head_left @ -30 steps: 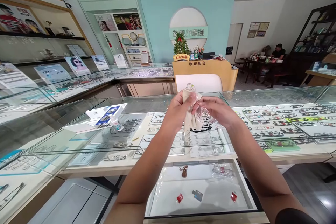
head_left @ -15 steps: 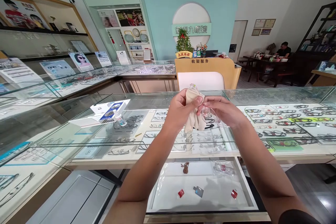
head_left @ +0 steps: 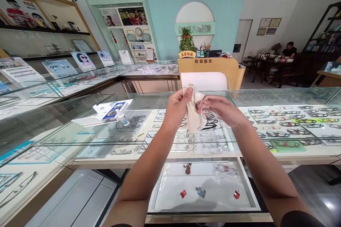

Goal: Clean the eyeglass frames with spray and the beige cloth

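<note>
My left hand (head_left: 177, 108) is closed on a beige cloth (head_left: 195, 118), thumb on top, with the cloth hanging in folds above the glass counter. Close beside it, my right hand (head_left: 222, 108) pinches what looks like a pair of glasses (head_left: 206, 110) with a thin pale frame. Part of the frame is hidden by the fingers and the cloth. Both hands are at about the same height, nearly touching at the cloth.
Under my hands is a glass display counter (head_left: 160, 145) with rows of eyeglasses. A white-and-blue box (head_left: 113, 111) and a small white bottle (head_left: 123, 118) stand on it at left. Below, an open drawer (head_left: 170, 202) holds small packets. A person (head_left: 290, 50) sits far right.
My left thumb has moved up and left, and the cloth has shifted and spread with it. The gap between my hands has widened slightly. My right hand keeps its pinch.
</note>
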`<action>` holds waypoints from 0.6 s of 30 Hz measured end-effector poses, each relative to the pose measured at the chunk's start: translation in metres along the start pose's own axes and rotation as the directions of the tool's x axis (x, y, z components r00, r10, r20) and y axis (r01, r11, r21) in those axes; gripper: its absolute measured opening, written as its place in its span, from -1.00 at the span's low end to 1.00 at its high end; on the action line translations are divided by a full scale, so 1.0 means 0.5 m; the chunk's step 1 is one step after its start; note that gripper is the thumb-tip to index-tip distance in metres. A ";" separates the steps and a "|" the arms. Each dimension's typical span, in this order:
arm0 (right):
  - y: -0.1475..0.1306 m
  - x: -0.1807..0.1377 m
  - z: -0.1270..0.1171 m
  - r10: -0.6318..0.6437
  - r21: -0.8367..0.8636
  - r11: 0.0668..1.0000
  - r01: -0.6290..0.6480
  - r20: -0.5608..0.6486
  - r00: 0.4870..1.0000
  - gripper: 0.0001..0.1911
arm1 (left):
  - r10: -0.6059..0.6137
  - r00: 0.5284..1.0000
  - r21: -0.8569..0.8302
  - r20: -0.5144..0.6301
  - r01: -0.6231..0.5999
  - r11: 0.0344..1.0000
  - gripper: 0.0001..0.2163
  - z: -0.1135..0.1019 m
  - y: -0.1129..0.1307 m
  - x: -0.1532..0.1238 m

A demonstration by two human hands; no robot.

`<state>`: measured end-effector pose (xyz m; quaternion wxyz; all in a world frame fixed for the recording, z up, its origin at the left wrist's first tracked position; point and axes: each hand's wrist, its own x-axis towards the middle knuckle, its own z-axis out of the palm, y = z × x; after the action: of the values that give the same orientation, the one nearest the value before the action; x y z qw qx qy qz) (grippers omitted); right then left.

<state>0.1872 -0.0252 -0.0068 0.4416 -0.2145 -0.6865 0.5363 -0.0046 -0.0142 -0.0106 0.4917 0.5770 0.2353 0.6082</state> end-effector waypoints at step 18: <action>0.015 0.004 0.004 0.008 -0.001 1.000 -0.008 0.071 0.997 -0.74 | 0.081 0.995 0.056 -0.065 -0.077 0.995 -0.58 0.026 -0.003 -0.014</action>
<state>0.1834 -0.0224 -0.0129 0.4148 -0.1983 -0.7011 0.5451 0.0069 -0.0234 -0.0121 0.4437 0.5781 0.2448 0.6396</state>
